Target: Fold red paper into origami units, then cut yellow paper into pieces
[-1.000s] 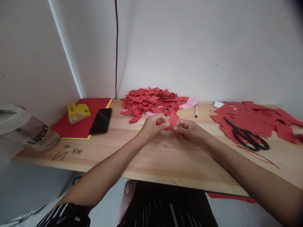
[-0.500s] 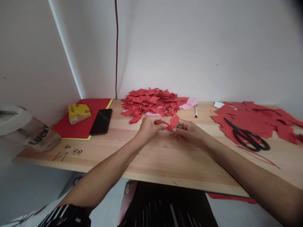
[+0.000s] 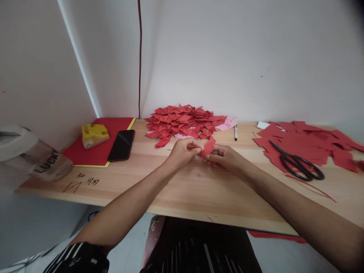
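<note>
The small folded red paper piece [image 3: 209, 145] sits between the hands, just near of the heap of folded red paper [image 3: 182, 120], its upright flap closer to the right hand [image 3: 229, 157], with the fingers of that hand and the left hand [image 3: 181, 152] pinched on it.

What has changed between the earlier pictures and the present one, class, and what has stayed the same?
The upper flap of the small red paper piece has tilted slightly to the right. Both the left hand and the right hand still pinch the piece; nothing was let go. The folded heap, scissors, phone and pen stayed put.
</note>
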Demonstrator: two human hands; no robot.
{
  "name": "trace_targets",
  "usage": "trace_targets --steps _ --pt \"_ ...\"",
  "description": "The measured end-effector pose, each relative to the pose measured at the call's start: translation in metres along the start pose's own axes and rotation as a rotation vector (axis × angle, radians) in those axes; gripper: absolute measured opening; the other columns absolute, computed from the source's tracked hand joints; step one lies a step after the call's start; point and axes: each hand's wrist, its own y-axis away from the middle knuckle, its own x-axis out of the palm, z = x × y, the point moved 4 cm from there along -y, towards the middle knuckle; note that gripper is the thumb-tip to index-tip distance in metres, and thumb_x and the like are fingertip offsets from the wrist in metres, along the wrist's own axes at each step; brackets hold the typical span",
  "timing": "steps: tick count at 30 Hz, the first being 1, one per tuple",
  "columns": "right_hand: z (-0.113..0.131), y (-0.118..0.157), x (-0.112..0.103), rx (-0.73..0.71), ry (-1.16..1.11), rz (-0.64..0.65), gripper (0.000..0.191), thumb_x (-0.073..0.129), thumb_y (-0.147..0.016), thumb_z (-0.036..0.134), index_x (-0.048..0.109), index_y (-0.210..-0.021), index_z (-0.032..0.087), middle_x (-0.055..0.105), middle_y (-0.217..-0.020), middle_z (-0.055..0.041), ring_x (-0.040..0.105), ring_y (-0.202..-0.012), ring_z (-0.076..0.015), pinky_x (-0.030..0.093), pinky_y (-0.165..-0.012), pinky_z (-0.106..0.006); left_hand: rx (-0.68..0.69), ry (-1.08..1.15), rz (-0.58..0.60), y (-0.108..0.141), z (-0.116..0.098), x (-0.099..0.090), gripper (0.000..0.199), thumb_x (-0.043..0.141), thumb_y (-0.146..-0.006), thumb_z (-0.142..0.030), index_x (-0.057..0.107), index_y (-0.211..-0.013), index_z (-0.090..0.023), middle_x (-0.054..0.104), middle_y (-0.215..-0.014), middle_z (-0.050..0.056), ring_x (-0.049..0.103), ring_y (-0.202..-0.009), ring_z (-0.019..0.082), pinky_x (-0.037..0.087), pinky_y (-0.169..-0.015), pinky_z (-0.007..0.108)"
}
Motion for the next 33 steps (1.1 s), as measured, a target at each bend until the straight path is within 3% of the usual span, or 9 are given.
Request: trace_targets --steps 7,12,20,25,33 --pt "0.001 0.0 -0.001 0.034 -0.045 -0.028 0.037 0.074 -0.073 0.052 0.064 -0.083 0.017 0.062 -0.068 -0.0002 0.048 -0.052 -0.0089 0.035 -0.049 -0.024 0.034 -0.076 0.053 0.0 -0.005 0.0 0.002 0.064 -0.072 -0.015 0.063 -0.072 -0.014 0.064 -0.068 0.001 0.057 -0.061 0.011 0.043 -0.059 0.023" --pt "0.002 0.001 -0.001 0.027 0.061 -0.075 0.034 0.072 -0.076 0.05 0.06 -0.076 0.017 0.06 -0.063 0.001 0.047 -0.05 -0.0087 0.031 -0.048 -0.024 0.057 -0.121 0.036 0.003 -0.003 0.003 0.002 0.062 -0.074 -0.015 0.062 -0.073 -0.014 0.065 -0.071 0.002 0.06 -0.067 0.013 0.046 -0.064 0.024" --pt "0.002 0.002 0.001 -0.042 0.088 -0.107 0.03 0.071 -0.077 0.046 0.061 -0.077 0.018 0.059 -0.064 0.0012 0.05 -0.054 -0.0108 0.038 -0.052 -0.025 -0.021 0.006 0.033 0.004 0.004 0.01 0.005 0.06 -0.075 -0.014 0.056 -0.072 -0.015 0.061 -0.066 0.0 0.057 -0.058 0.01 0.045 -0.059 0.022" --pt "0.0 0.002 0.003 0.004 0.062 -0.086 0.03 0.074 -0.074 0.045 0.063 -0.082 0.018 0.062 -0.067 -0.0002 0.052 -0.055 -0.0111 0.04 -0.053 -0.025 0.037 -0.118 0.006 0.004 -0.002 0.008 0.005 0.059 -0.074 -0.011 0.058 -0.071 -0.015 0.06 -0.069 -0.001 0.056 -0.064 0.011 0.044 -0.065 0.023" --pt "0.005 0.003 0.006 0.082 0.156 -0.129 0.034 0.078 -0.068 0.048 0.061 -0.075 0.019 0.059 -0.058 0.0016 0.047 -0.048 -0.0103 0.028 -0.045 -0.024 0.041 -0.181 -0.043 0.003 0.0 0.003 0.004 0.061 -0.074 -0.012 0.06 -0.075 -0.016 0.063 -0.074 0.0 0.059 -0.069 0.013 0.044 -0.064 0.024"
